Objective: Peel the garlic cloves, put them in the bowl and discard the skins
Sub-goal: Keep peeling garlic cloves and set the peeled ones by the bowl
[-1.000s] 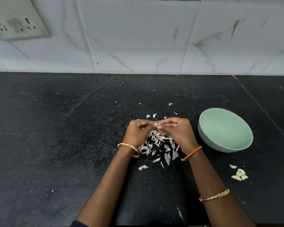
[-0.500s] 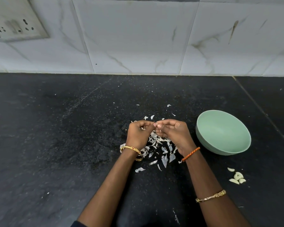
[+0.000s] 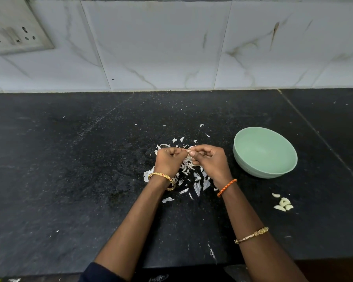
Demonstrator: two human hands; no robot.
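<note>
We see little change: the left hand (image 3: 168, 159) and right hand (image 3: 209, 159) stay pinched together mid-frame over the skins (image 3: 189, 176), fingertips working slightly closer than before.

Bowl (image 3: 265, 152) right of skins (image 3: 192, 176); peeled cloves (image 3: 283, 204) before the bowl.
</note>
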